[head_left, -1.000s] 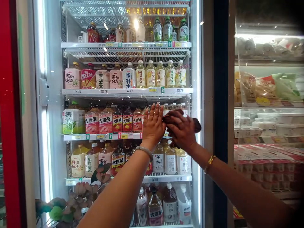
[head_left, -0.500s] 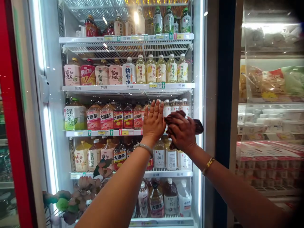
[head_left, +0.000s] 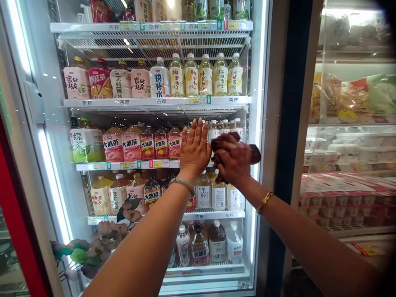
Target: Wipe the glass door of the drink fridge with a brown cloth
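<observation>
Flat against the glass door [head_left: 123,113] of a lit drinks fridge lies my left hand [head_left: 195,146], its fingers stretched upward and holding nothing. A pale bangle [head_left: 185,185] circles that wrist. Just to its right, my right hand [head_left: 233,163] presses a crumpled dark brown cloth [head_left: 255,154] against the same glass, slightly blurred. Cloth bunches out above the fingers and past both sides of the hand. A gold bracelet [head_left: 265,202] is on the right wrist. Behind the glass, bottled drinks [head_left: 131,144] stand in rows, some of them hidden by my hands.
White shelves [head_left: 154,102] with price tags cross the fridge. A grey lock-like box [head_left: 36,105] sits on the left frame. Artificial-looking flowers [head_left: 107,235] show at lower left. Right of a dark pillar [head_left: 283,136], another chiller holds packaged food [head_left: 355,99] and stacked cups [head_left: 337,202].
The camera view has tilted and shifted, so the shelves sit higher and further left. Both hands stay on the glass close together, the right still on the brown cloth.
</observation>
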The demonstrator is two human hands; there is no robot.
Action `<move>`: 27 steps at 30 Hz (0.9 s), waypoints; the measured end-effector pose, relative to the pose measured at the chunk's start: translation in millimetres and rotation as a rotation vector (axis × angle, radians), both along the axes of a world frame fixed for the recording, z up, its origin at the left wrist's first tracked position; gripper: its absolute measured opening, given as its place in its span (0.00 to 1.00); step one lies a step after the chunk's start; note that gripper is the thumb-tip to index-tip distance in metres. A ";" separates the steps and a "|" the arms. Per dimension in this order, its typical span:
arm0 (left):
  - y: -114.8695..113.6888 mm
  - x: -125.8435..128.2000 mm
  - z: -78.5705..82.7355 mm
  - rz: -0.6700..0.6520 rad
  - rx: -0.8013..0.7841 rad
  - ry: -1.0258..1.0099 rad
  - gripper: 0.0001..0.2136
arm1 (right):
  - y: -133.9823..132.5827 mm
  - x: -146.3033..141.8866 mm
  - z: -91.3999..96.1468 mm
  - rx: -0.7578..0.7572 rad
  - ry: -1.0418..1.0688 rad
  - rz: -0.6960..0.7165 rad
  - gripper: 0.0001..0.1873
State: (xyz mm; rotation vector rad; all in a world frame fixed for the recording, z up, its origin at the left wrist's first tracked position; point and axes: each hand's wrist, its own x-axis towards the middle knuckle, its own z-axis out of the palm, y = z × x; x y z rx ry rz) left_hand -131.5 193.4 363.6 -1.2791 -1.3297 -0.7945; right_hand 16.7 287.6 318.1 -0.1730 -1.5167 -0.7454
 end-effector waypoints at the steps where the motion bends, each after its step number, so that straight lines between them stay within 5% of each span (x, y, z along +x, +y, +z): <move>1: 0.0 -1.1 0.1 0.004 0.000 0.006 0.32 | -1.6 -1.6 -1.3 0.063 -0.066 0.006 0.13; 6: 0.5 -2.5 -0.1 0.017 0.003 0.018 0.32 | 20.8 19.2 52.2 0.309 -0.376 0.026 0.12; 9: 1.2 -0.4 -1.8 -0.005 0.011 0.007 0.32 | 35.6 36.1 74.4 0.156 -0.223 0.004 0.15; 12: 1.4 0.6 -4.1 -0.023 0.020 -0.001 0.33 | 30.9 34.8 52.0 -0.092 0.067 0.011 0.15; 14: 1.1 0.0 -4.9 -0.023 0.015 -0.003 0.33 | 21.1 24.6 25.6 -0.125 0.069 0.029 0.14; 16: 0.5 -1.2 -5.0 -0.014 0.005 0.000 0.33 | 13.2 13.8 9.0 -0.011 -0.088 0.056 0.15; 18: -0.1 -2.1 -4.4 -0.005 -0.006 -0.002 0.34 | 12.2 8.5 13.0 0.176 -0.256 0.086 0.13; 22: -0.9 -1.1 -3.5 -0.004 -0.002 -0.016 0.34 | 29.8 22.1 66.1 0.444 -0.486 0.085 0.13; 24: -1.1 0.6 -3.6 -0.016 0.003 -0.017 0.33 | 39.4 32.6 88.2 0.322 -0.455 0.042 0.16; 27: -1.0 2.2 -4.5 -0.019 0.006 -0.014 0.33 | 41.0 34.1 93.7 -0.001 -0.175 0.022 0.20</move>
